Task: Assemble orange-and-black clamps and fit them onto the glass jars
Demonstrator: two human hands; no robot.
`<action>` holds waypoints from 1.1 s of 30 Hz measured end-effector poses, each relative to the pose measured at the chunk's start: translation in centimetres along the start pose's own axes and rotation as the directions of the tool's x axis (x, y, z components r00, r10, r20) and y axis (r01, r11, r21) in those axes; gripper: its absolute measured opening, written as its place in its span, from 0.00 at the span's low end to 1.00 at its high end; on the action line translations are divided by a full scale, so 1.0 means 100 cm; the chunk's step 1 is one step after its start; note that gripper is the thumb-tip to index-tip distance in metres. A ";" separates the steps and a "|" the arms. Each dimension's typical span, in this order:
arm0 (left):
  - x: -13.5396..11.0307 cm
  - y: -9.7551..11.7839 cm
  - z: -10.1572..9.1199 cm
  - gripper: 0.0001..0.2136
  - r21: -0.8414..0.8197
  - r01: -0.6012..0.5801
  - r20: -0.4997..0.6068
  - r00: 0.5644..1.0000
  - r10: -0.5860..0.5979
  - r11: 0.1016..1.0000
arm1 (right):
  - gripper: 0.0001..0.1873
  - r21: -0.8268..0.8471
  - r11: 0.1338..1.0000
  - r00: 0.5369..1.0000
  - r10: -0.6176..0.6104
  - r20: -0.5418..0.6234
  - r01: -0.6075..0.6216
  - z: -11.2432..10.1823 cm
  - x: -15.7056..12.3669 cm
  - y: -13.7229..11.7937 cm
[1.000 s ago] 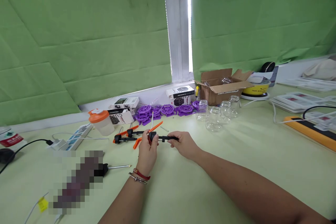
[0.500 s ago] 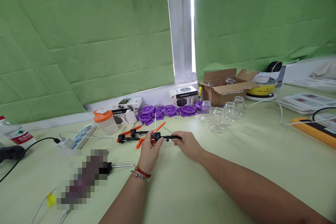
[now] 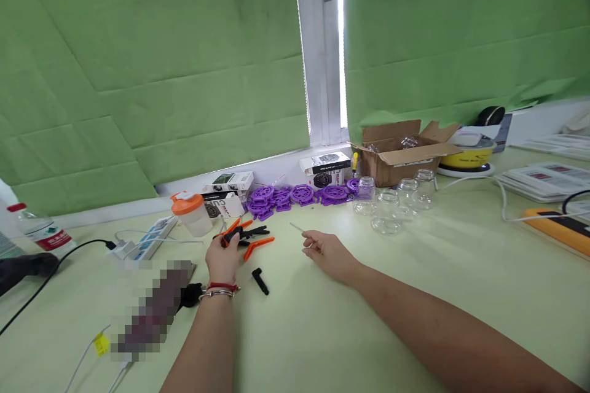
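Observation:
My left hand (image 3: 224, 255) is closed around a black cylindrical piece (image 3: 235, 234), over a cluster of black stems (image 3: 255, 231) and orange crank handles (image 3: 238, 225); its fingers partly hide the cluster. Just right of that hand lies a loose orange handle (image 3: 258, 247). Nearer to me a small black elbow-shaped part (image 3: 260, 281) rests on the table, touched by neither hand. My right hand (image 3: 332, 256) is low over the table, its fingertips pinched at the near end of a thin metal rod (image 3: 296, 227).
Purple plastic frames (image 3: 303, 194) lie along the wall beside printed boxes (image 3: 325, 166). Upturned glass jars (image 3: 387, 212) stand before an open carton (image 3: 401, 156). On the left are an orange-lidded cup (image 3: 190, 212), a power strip (image 3: 157, 238) and a blurred-out object (image 3: 157, 313).
The long black-and-orange assembly has left both hands. My left hand has moved left to the cluster, my right to the rod. The black elbow-shaped part now lies on the table.

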State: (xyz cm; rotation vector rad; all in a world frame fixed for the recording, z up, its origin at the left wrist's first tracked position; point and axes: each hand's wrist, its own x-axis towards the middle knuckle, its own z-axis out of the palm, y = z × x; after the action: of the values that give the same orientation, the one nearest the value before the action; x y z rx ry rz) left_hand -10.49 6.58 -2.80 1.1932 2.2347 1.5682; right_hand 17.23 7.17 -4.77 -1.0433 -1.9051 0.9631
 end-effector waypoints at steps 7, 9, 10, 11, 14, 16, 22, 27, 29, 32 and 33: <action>0.001 -0.005 -0.003 0.17 0.258 0.006 0.002 1.000 -0.007 0.966 | 0.18 -0.041 0.999 1.000 -0.010 0.014 0.011 0.001 -0.001 -0.001; 0.001 -0.004 -0.004 0.17 0.304 -0.015 0.039 0.999 0.003 0.953 | 0.17 -0.055 0.998 1.000 -0.006 0.018 0.007 0.000 -0.001 -0.001; 0.000 -0.004 -0.004 0.16 0.325 -0.026 0.051 0.999 0.009 0.945 | 0.17 -0.063 0.998 1.000 -0.005 0.021 0.006 0.000 -0.001 -0.001; 0.000 -0.003 -0.004 0.16 0.344 -0.034 0.057 0.998 0.015 0.938 | 0.17 -0.070 0.998 1.000 -0.005 0.024 0.006 0.000 -0.001 -0.001; -0.004 0.004 -0.004 0.17 0.379 -0.050 0.053 0.998 0.033 0.924 | 0.16 -0.090 0.996 1.000 -0.009 0.029 0.012 -0.001 -0.001 -0.001; -0.007 0.013 -0.008 0.18 0.400 -0.067 0.046 0.998 0.052 0.914 | 0.16 -0.112 0.994 0.999 -0.013 0.032 0.016 -0.001 -0.002 -0.002; 0.001 0.033 -0.065 0.21 0.642 -0.120 0.129 0.990 0.047 0.757 | 0.17 -0.299 0.951 0.996 -0.061 0.070 0.079 0.001 -0.005 -0.008; 0.013 0.009 -0.106 0.16 0.738 -0.222 0.396 0.907 -0.143 0.637 | 0.19 -0.566 0.784 0.965 -0.173 0.199 0.257 0.019 0.001 -0.019; 0.011 0.004 -0.103 0.14 0.733 -0.242 0.450 0.873 -0.187 0.636 | 0.23 -0.652 0.677 0.938 -0.200 0.283 0.341 0.031 0.010 -0.023; 0.003 0.006 -0.091 0.16 0.715 -0.250 0.492 0.843 -0.216 0.652 | 0.30 -0.718 0.584 0.924 -0.184 0.336 0.378 0.051 0.029 -0.029; 0.000 0.009 -0.087 0.16 0.713 -0.253 0.497 0.841 -0.216 0.654 | 0.31 -0.727 0.580 0.927 -0.168 0.336 0.368 0.057 0.035 -0.031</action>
State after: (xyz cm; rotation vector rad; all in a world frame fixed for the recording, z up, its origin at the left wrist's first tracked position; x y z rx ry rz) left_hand -14.75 0.41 1.76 1.5724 2.4620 0.0912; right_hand 9.93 7.62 -3.67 -1.0600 -2.6917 0.0007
